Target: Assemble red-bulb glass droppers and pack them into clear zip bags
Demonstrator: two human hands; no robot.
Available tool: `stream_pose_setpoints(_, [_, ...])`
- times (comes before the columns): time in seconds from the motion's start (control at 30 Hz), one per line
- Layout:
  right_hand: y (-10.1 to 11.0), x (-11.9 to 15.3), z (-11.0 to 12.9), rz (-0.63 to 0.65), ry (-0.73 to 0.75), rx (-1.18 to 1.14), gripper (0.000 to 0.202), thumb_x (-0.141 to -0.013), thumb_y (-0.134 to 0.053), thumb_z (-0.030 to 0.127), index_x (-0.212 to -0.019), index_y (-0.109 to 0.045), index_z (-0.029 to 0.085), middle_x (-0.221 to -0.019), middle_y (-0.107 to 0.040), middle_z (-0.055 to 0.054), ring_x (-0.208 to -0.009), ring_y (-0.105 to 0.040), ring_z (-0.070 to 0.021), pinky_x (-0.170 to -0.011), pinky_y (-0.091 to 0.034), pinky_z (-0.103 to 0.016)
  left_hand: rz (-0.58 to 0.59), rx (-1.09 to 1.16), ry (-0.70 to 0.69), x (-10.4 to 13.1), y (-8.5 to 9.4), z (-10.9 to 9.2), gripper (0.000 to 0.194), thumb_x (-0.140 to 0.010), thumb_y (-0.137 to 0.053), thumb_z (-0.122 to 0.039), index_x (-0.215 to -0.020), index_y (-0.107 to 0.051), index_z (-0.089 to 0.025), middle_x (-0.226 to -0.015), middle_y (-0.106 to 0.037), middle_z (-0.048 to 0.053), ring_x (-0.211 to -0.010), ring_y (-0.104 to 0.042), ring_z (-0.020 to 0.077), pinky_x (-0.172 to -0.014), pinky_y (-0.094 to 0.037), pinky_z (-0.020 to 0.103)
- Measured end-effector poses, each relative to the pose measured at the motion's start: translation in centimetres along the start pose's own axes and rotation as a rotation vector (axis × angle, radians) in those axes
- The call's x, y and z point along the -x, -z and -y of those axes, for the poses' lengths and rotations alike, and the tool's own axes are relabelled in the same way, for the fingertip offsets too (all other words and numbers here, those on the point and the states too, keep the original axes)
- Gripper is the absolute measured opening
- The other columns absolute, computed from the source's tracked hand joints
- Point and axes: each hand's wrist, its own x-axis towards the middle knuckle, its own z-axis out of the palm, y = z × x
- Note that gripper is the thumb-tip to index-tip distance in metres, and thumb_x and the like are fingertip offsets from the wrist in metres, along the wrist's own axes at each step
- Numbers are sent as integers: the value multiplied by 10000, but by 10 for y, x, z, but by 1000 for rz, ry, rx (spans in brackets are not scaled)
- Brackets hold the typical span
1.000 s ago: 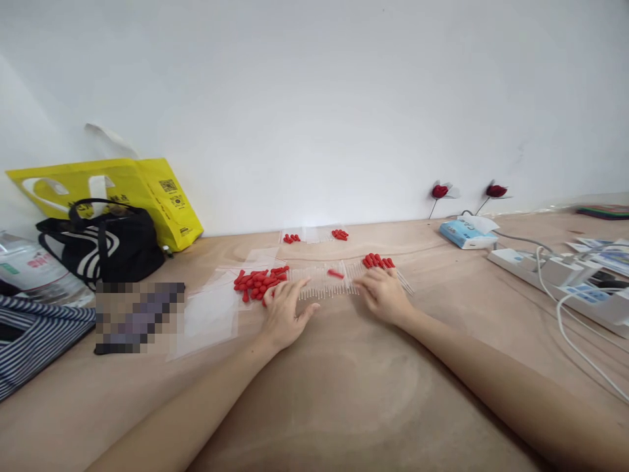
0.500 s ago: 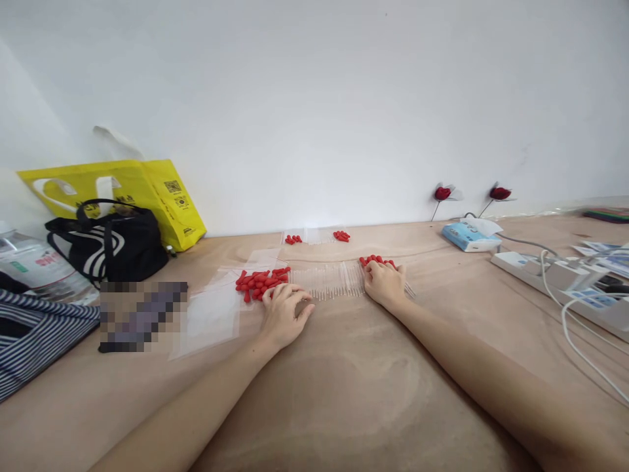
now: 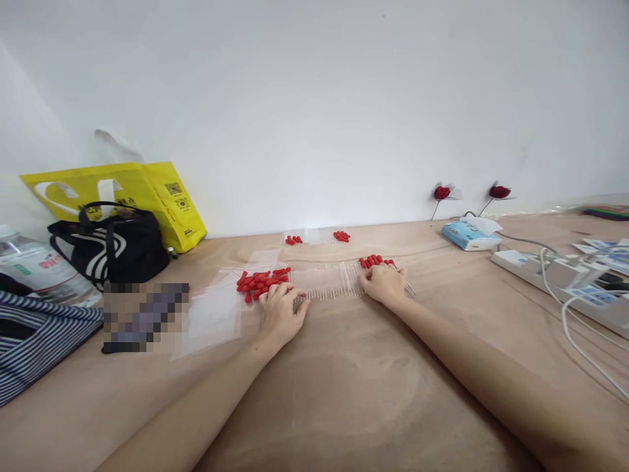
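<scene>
A row of thin clear tubes (image 3: 327,280) lies side by side on the wooden table (image 3: 344,393). At its left end is a heap of red rubber bulbs (image 3: 258,282), and more red bulbs (image 3: 376,260) lie at its right end. My left hand (image 3: 282,311) rests at the near edge of the heap, fingers bent and a little apart, with nothing visible in it. Over the right end of the tubes, my right hand (image 3: 384,283) has its fingers curled down; what they hold, if anything, is hidden.
Clear plastic bags (image 3: 213,321) lie left of the heap. Farther back is a small bag with red bulbs (image 3: 317,236). A yellow bag (image 3: 171,210) and black bag (image 3: 132,242) stand left. Tissues (image 3: 469,236) and a power strip (image 3: 565,288) with cables are right.
My left hand has shifted slightly left and down. My right hand has moved a little to the left over the tubes.
</scene>
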Motion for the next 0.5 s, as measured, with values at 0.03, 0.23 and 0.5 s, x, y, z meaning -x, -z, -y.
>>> stream_pose_setpoints(0.03, [1,-1,1,18,-12,10,292,-740,-433,343,-651,-659,180,-832,-628,-126,-855,-517,-286,-725,-267,-431,-13,-25,8,-3,2,2,125,-743,-548,-335,-791,-625,-249,-915,-602,36,-901,-478,246,-713,-312,394])
stream_pose_setpoints(0.23, [4,-4,3,67,-19,60,292,-739,-418,306,-695,-662,152,-833,-632,-144,-861,-523,-302,-734,-275,-442,-127,-213,199,-33,25,44,262,-737,-513,-451,-809,-640,-233,-959,-604,79,-948,-462,301,-767,-289,452])
stream_pose_setpoints(0.5, [5,-3,9,94,-11,85,292,-751,-402,287,-734,-649,131,-866,-618,-172,-884,-519,-307,-752,-263,-450,43,-228,239,-44,38,70,190,-721,-541,-381,-689,-659,-236,-909,-634,62,-918,-486,284,-775,-280,464])
